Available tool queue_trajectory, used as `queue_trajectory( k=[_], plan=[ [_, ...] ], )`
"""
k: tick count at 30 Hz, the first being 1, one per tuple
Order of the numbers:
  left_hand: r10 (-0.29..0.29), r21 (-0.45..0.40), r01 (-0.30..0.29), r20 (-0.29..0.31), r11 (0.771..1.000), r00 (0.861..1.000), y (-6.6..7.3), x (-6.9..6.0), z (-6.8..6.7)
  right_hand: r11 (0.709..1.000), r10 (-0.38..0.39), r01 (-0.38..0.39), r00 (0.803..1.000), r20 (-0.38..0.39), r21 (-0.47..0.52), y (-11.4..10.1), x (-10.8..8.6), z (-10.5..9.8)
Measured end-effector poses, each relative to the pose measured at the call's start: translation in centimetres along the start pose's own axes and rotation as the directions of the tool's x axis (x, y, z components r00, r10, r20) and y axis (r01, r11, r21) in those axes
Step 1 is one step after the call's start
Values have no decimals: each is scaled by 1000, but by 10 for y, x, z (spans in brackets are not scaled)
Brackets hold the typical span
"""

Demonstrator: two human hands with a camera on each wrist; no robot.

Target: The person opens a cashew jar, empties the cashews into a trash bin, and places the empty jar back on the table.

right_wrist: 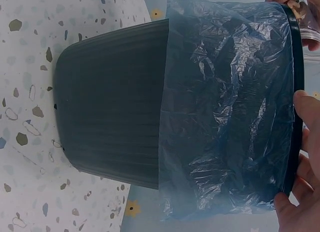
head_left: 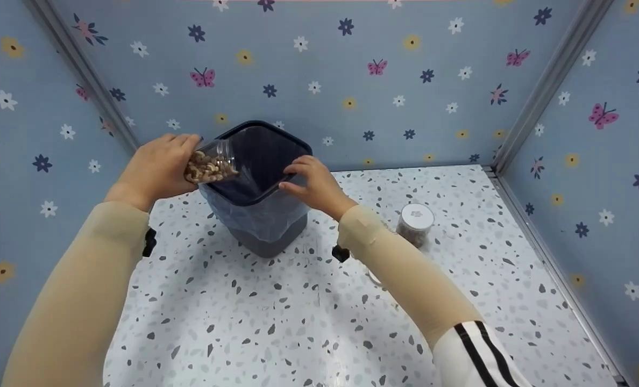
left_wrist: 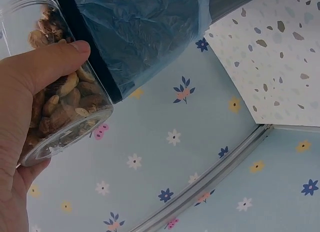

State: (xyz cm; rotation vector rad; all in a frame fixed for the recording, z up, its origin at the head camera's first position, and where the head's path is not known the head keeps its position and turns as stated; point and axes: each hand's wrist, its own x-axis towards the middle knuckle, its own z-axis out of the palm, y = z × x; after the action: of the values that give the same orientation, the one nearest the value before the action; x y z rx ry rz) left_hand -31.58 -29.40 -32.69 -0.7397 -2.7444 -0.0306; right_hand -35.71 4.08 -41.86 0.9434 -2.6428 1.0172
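Left hand (head_left: 161,166): thumb and fingers curled round a clear jar (head_left: 210,164), firmly held; jar tipped, its uncovered mouth pointing right, at the left side of the bin's opening (contact with the rim cannot be told); within it, brown nut-like pieces (left_wrist: 67,99), a good quantity.

Right hand (head_left: 317,183): fingers bent over the right edge of the bin (head_left: 268,248), thumb apart from them, gripping the dark rim; nothing else in its hold.

Bin: grey, upright, far left of the floor; blue film liner (right_wrist: 225,106) folded down over its outside; inner bottom too dark to read.

Beyond: second jar (head_left: 413,236), standing to the right, white lid (head_left: 417,216) on; nearer, a white round edge (head_left: 374,278), mostly hidden by the right forearm; speckled floor (head_left: 276,317); flowered wall panels (head_left: 319,54) at the far side, left and right.

Progress, as judged: jar uncovered and brought to the bin, liner fitted; emptying apparently little advanced, most pieces remaining in the jar; second jar untouched.
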Motion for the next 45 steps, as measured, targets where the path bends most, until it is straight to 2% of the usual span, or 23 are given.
queue_trajectory(
  k=[11,24,32,40,45],
  plan=[
    [42,17,-41,-25,999,999,-1,4,1,1000,2,-2,1000,6,-1,-1,0,0],
    [52,22,-51,-36,998,998,-2,6,2,1000,1,-1,1000,-1,12,0,0,0],
    [98,18,-97,-79,995,992,-2,4,2,1000,5,-5,1000,12,2,0,0,1],
    [78,23,-77,-53,997,996,-2,5,-1,1000,16,-16,1000,11,1,-2,0,0],
    [98,34,-96,-67,995,993,-1,6,0,1000,16,-16,1000,14,3,-1,-1,0]
  ],
)
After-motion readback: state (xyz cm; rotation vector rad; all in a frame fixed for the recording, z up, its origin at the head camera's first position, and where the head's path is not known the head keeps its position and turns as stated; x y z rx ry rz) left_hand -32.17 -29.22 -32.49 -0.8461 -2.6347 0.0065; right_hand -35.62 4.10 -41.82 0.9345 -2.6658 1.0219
